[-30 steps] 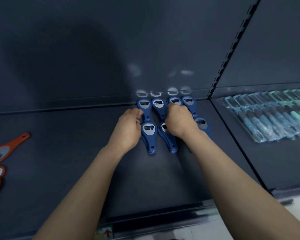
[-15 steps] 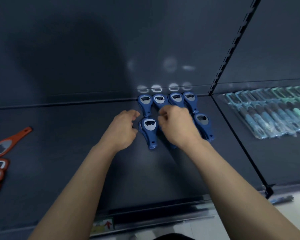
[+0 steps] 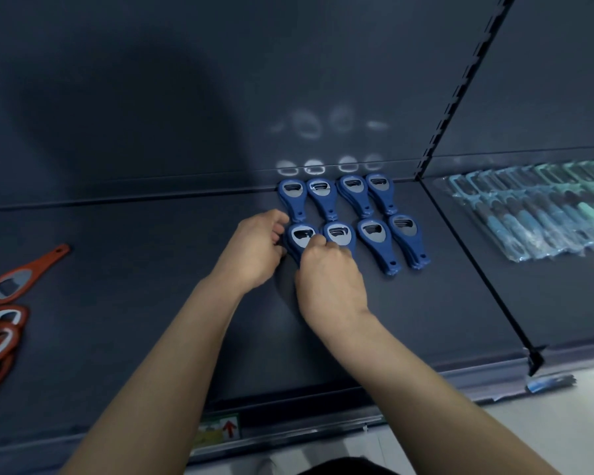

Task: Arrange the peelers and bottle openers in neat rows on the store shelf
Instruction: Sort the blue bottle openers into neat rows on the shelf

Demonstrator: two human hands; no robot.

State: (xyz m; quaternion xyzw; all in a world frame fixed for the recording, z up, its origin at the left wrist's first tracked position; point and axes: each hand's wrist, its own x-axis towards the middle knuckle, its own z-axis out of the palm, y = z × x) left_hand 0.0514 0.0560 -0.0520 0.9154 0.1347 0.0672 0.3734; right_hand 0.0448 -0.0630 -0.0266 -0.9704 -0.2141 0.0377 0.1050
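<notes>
**Both hands on the front-left blue opener**

We have the blue bottle openers [image 3: 374, 234] laid in two rows of four against the back edge of the shelf [image 3: 151, 269], close to its back right corner. Their metal heads point to the back wall and their handles point toward us. They look stacked, though we cannot tell how many lie in each pile.

Our left hand [image 3: 254, 248] curls its fingers round the left side of the front-left opener [image 3: 300, 236], at the left end of the nearer row. Our right hand [image 3: 330, 279] reaches in with bent fingers, and its fingertips pinch that same opener at the head.

Orange bottle openers [image 3: 11, 286] lie loose at the shelf's left edge, well apart. Packed teal peelers [image 3: 535, 214] sit in a row on the next bay, beyond the slotted upright [image 3: 460, 90].
</notes>
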